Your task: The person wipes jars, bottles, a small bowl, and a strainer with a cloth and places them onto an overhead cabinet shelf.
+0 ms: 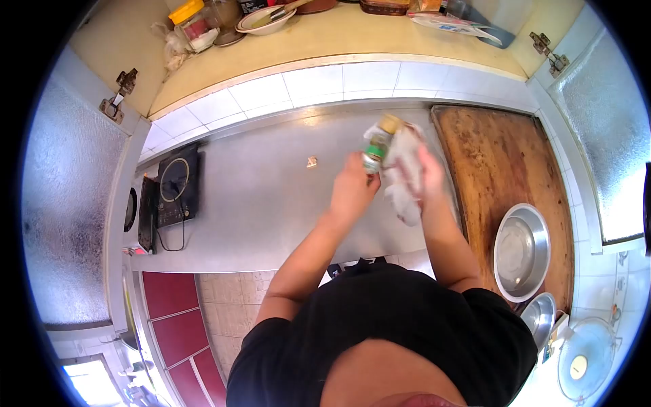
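My left hand [352, 184] is closed around the lower end of a small jar [375, 152] with a green and white label and a gold-coloured cap. In my right hand [431, 175] is a crumpled white cloth [404, 183] with darker marks. The cloth lies against the jar's right side, and part of it shows behind the cap. Both hands are above the metal counter [264, 203], somewhat blurred by motion. A small brownish scrap [312, 162] lies on the counter to the left of my left hand.
An induction cooker [178, 186] with a cord sits at the counter's left end. To the right, a wooden board [505, 159] carries a metal basin [522, 252]. Above the tiled wall, a cupboard shelf [325, 51] holds jars and a bowl [266, 22]. Frosted cupboard doors stand open on both sides.
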Motion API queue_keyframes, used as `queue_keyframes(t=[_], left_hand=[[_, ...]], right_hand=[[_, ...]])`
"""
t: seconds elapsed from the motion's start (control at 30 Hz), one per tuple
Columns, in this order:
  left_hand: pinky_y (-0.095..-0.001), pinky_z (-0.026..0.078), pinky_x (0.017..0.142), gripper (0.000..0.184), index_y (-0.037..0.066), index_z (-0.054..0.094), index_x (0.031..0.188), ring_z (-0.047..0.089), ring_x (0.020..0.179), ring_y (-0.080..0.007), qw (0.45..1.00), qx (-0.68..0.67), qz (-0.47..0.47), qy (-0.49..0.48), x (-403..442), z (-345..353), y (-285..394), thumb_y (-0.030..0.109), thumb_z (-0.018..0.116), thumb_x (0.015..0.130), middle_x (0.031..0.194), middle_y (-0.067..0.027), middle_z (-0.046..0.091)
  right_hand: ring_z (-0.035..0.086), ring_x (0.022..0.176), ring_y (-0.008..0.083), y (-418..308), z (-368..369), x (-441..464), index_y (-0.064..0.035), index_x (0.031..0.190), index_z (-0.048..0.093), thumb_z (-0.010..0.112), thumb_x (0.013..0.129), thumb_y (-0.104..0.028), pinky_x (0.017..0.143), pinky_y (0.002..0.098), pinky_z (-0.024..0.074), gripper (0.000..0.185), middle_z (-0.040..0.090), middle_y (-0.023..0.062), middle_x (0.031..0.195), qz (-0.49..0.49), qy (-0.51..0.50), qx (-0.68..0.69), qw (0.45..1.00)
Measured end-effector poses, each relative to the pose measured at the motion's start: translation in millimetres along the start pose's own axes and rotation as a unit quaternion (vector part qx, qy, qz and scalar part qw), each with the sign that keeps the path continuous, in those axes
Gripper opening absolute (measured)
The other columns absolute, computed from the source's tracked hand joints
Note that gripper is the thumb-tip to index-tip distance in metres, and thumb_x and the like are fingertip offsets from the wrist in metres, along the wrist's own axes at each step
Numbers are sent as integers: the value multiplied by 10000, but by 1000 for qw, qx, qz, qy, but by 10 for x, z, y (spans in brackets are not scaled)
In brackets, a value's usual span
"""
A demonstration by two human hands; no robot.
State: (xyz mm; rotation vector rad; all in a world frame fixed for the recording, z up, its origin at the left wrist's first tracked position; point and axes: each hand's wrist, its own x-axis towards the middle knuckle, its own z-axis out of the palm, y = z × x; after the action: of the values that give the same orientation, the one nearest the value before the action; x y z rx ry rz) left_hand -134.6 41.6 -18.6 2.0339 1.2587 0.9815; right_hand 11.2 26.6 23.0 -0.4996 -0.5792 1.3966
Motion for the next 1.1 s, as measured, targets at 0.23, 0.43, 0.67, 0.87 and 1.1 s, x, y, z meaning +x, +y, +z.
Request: queue_keyframes(t=[0.23, 0.43, 0.67, 0.87, 1.1], left_hand=[[-441, 495, 652, 585, -35, 383, 1186, 627, 769, -398, 991, -110, -41, -59, -134, 43, 214, 145, 714, 739, 885, -212, 620], [-275, 472, 585, 374, -8, 546, 1024, 553, 681, -98, 807, -436, -126, -379, -102, -141, 43, 129, 727, 727, 805, -16, 598], [-311, 487, 708, 445, -18, 512, 1101, 616, 796, -173, 972, -207, -32, -105, -17, 42, 128, 159, 713, 746, 880, -95, 641], [-515, 461, 637, 491, -8, 323, 1055, 589, 758, -474, 998, -27, -45, -40, 137, 248, -138, 148, 676, 751, 867, -294, 604], [-363, 489, 611, 461, -4, 472, 1112, 623, 712, -242, 950, -265, -11, -165, 19, 95, -35, 123, 709, 738, 848, -136, 620]], right_hand=[[608, 903, 166, 44, 49, 136, -27, 1219, 500, 718, 751, -54, 791, 307, 500, 517, 609, 82, 1064, -11, 7, -159, 987], [600, 1005, 237, -154, 141, 51, 4, 1255, 468, 700, 717, -62, 886, 360, 494, 589, 588, 143, 1127, 93, -209, 73, 971], [601, 914, 161, -52, 92, 126, -15, 1173, 534, 714, 736, -68, 803, 311, 502, 476, 609, 87, 1049, 12, -16, -147, 989], [589, 802, 111, 399, 167, 220, -36, 1082, 496, 694, 788, -59, 720, 276, 492, 355, 592, 36, 916, -195, 199, -332, 901], [602, 919, 152, 59, -195, 246, -16, 1236, 468, 719, 769, -80, 789, 309, 509, 534, 614, 90, 1061, 16, -40, -131, 990]])
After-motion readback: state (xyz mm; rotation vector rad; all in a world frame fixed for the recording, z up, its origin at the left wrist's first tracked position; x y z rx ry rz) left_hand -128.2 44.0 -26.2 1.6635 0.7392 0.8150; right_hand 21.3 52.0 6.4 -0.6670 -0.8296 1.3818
